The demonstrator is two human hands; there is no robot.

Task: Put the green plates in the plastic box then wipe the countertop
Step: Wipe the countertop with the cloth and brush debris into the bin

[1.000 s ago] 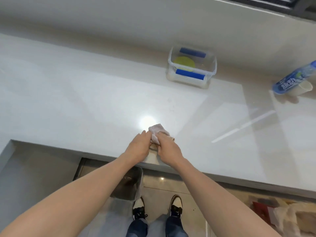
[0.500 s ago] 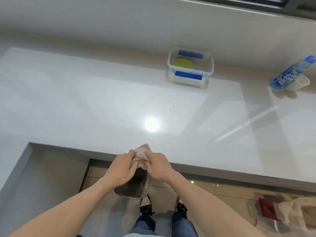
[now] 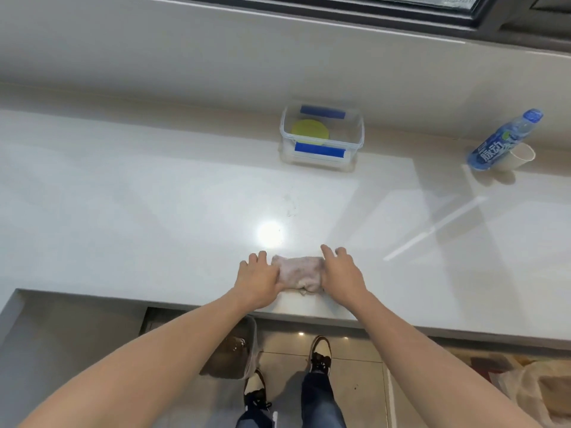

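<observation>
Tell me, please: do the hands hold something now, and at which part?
The left hand and right hand press the cloth on the countertop, one at each end; fingers spread, not closed.

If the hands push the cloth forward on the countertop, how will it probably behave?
The cloth looks soft and crumpled, so it will probably bunch rather than stay flat. The countertop is glossy, so it should slide easily. It looks thin, likely light.
</observation>
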